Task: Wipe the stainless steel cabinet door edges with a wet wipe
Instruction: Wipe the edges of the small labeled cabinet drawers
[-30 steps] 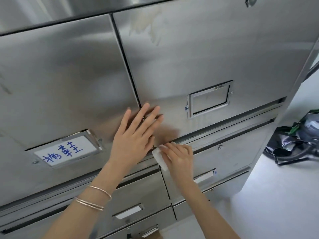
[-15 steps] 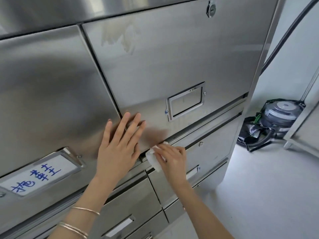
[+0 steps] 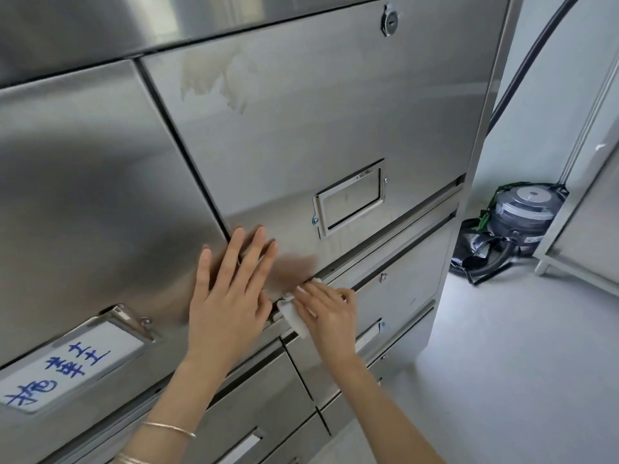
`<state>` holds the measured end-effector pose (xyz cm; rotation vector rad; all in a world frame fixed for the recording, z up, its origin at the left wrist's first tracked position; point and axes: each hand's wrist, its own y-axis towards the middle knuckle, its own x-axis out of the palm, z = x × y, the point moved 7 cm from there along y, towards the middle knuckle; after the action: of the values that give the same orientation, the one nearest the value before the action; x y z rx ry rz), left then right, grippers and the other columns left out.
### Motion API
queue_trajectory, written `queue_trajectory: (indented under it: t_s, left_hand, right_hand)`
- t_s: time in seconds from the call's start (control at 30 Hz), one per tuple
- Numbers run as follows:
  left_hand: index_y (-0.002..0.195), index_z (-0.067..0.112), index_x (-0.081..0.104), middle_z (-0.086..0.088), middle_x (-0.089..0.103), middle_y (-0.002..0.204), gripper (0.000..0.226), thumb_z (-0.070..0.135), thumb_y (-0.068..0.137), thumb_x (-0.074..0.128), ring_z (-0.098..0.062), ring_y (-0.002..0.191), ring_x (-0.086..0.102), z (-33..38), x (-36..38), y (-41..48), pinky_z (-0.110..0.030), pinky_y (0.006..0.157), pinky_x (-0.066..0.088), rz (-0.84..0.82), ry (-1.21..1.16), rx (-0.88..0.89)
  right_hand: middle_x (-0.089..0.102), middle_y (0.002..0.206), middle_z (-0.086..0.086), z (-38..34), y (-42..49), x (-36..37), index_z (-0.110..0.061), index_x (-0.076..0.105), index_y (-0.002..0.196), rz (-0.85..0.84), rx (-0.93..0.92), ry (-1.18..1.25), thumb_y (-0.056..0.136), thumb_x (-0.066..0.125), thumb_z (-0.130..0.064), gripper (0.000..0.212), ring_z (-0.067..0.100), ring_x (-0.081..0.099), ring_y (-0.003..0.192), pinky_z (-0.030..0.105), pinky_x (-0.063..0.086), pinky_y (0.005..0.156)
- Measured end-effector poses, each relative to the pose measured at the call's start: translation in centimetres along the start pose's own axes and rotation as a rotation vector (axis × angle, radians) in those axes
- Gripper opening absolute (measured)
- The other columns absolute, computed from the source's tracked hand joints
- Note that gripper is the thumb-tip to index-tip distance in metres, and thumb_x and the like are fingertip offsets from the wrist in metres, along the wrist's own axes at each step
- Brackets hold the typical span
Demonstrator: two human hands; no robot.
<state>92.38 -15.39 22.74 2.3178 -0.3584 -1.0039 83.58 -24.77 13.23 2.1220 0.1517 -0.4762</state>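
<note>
View: head camera, angled down the front of a stainless steel cabinet (image 3: 301, 135).
Doors: two large doors side by side, a labelled door (image 3: 83, 179) and a keyed door (image 3: 335, 105), with a dark vertical seam (image 3: 187, 162) between them.
Keyed door: key lock (image 3: 389, 23) near its top edge, an empty metal card holder (image 3: 348, 197) low on the panel, and a pale dried smear (image 3: 217, 78) near the upper corner by the seam.
Labelled door: framed paper label (image 3: 63, 366) with blue handwritten characters, low on the panel.
Below the doors: rows of shallow drawers (image 3: 402, 296) with slot pulls.
Left hand (image 3: 231, 296): laid flat, fingers straight and slightly spread, palm against the steel. It straddles the foot of the seam, fingertips on the keyed door. It grips nothing. Thin bangles (image 3: 170, 428) sit on that forearm.
Right hand (image 3: 330, 313): just beside the left one, fingers curled, pinching the wet wipe (image 3: 293, 318).
Wet wipe: a white folded wad, pressed by the fingertips to the bottom edge of the keyed door near the corner by the seam. Its lower part hangs over the strip beneath.
Reflection: a blurred skin-toned patch shows in the steel above the right hand.
Room side: a grey canister vacuum cleaner (image 3: 522, 209) on the pale floor (image 3: 502, 363) past the cabinet's end, well apart from both hands. A black hose (image 3: 536, 51) runs up the wall above it.
</note>
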Motion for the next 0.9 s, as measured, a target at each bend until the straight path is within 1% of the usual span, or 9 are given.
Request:
queue_trajectory:
  t_s: [0.13, 0.23, 0.33, 0.43, 0.53, 0.67, 0.73, 0.83, 0.9]
  left_hand:
    - [0.152, 0.014, 0.028, -0.009, 0.013, 0.162, 0.066, 0.023, 0.088, 0.042, -0.028, 0.150, 0.009, 0.2, -0.3, 0.1, -0.053, 0.119, -0.001, 0.028, -0.024, -0.013]
    - [0.148, 0.005, 0.035, -0.015, 0.022, 0.159, 0.060, 0.019, 0.089, 0.037, -0.029, 0.147, 0.019, 2.2, -0.6, 1.2, -0.051, 0.120, 0.002, 0.069, -0.026, 0.075]
    - [0.144, 0.005, 0.041, -0.012, 0.028, 0.156, 0.058, 0.021, 0.088, 0.035, -0.027, 0.145, 0.022, 5.7, -0.4, 4.9, -0.050, 0.120, 0.006, 0.073, 0.002, 0.274]
    - [0.147, 0.010, 0.036, -0.009, 0.029, 0.156, 0.058, 0.028, 0.092, 0.040, -0.026, 0.147, 0.020, 8.0, 0.6, 8.9, -0.049, 0.118, 0.007, 0.044, 0.065, 0.344]
    - [0.150, 0.011, 0.033, -0.009, 0.024, 0.158, 0.062, 0.031, 0.092, 0.045, -0.025, 0.148, 0.017, 9.1, 1.9, 10.3, -0.049, 0.120, 0.001, 0.025, 0.070, 0.283]
    - [0.153, 0.011, 0.024, -0.007, 0.018, 0.161, 0.061, 0.029, 0.096, 0.032, -0.022, 0.148, 0.012, 10.3, 3.4, 9.9, -0.048, 0.120, -0.005, 0.077, 0.022, 0.176]
    - [0.152, 0.013, 0.027, -0.005, 0.021, 0.160, 0.059, 0.030, 0.096, 0.033, -0.020, 0.148, 0.015, 10.8, 3.9, 9.9, -0.050, 0.120, -0.004, 0.099, -0.025, 0.106]
    - [0.151, 0.017, 0.031, -0.002, 0.026, 0.159, 0.055, 0.029, 0.098, 0.033, -0.019, 0.147, 0.018, 11.2, 4.3, 10.0, -0.051, 0.119, 0.001, 0.150, -0.039, 0.030]
    - [0.151, 0.019, 0.033, -0.001, 0.027, 0.158, 0.053, 0.029, 0.098, 0.032, -0.018, 0.148, 0.017, 11.5, 4.5, 9.9, -0.052, 0.119, 0.002, 0.179, -0.051, 0.000]
  right_hand:
    - [0.073, 0.096, -0.002, 6.9, 3.7, -3.2, -0.014, 0.075, 0.089, 0.080, 0.266, -0.064, 0.076, 0.076, -0.012, 0.013, 0.014, 0.067, 0.094, 0.021, 0.026, 0.079]
    - [0.073, 0.097, -0.001, 7.5, 3.4, -2.6, -0.014, 0.075, 0.091, 0.112, 0.382, -0.023, 0.077, 0.075, -0.012, 0.014, 0.013, 0.066, 0.097, 0.018, 0.025, 0.079]
    - [0.073, 0.094, -0.005, 6.4, 2.8, -1.8, -0.018, 0.076, 0.088, 0.110, 0.290, -0.007, 0.074, 0.078, -0.016, 0.014, 0.008, 0.065, 0.094, 0.018, 0.027, 0.079]
    - [0.074, 0.091, -0.005, 8.9, 4.5, -3.0, -0.017, 0.076, 0.084, 0.042, 0.194, -0.007, 0.073, 0.079, -0.016, 0.012, 0.009, 0.066, 0.090, 0.024, 0.034, 0.079]
    - [0.074, 0.093, 0.002, 15.0, 8.1, -5.5, -0.010, 0.076, 0.089, 0.031, 0.333, -0.044, 0.075, 0.077, -0.010, 0.014, 0.017, 0.068, 0.090, 0.034, 0.041, 0.078]
    - [0.074, 0.094, 0.003, 19.3, 10.2, -7.2, -0.009, 0.076, 0.091, 0.070, 0.430, -0.041, 0.079, 0.074, -0.011, 0.013, 0.018, 0.068, 0.088, 0.032, 0.040, 0.082]
    - [0.074, 0.086, -0.001, 18.2, 9.3, -6.5, -0.013, 0.076, 0.087, 0.093, 0.361, -0.021, 0.078, 0.075, -0.013, 0.009, 0.012, 0.066, 0.078, 0.033, 0.047, 0.078]
    - [0.074, 0.086, -0.003, 16.8, 8.4, -5.8, -0.014, 0.076, 0.082, 0.020, 0.126, 0.072, 0.072, 0.079, -0.013, 0.011, 0.010, 0.065, 0.084, 0.027, 0.047, 0.077]
    - [0.074, 0.089, 0.000, 20.2, 10.3, -6.8, -0.011, 0.076, 0.085, -0.011, 0.171, 0.105, 0.072, 0.079, -0.009, 0.014, 0.015, 0.067, 0.088, 0.029, 0.050, 0.081]
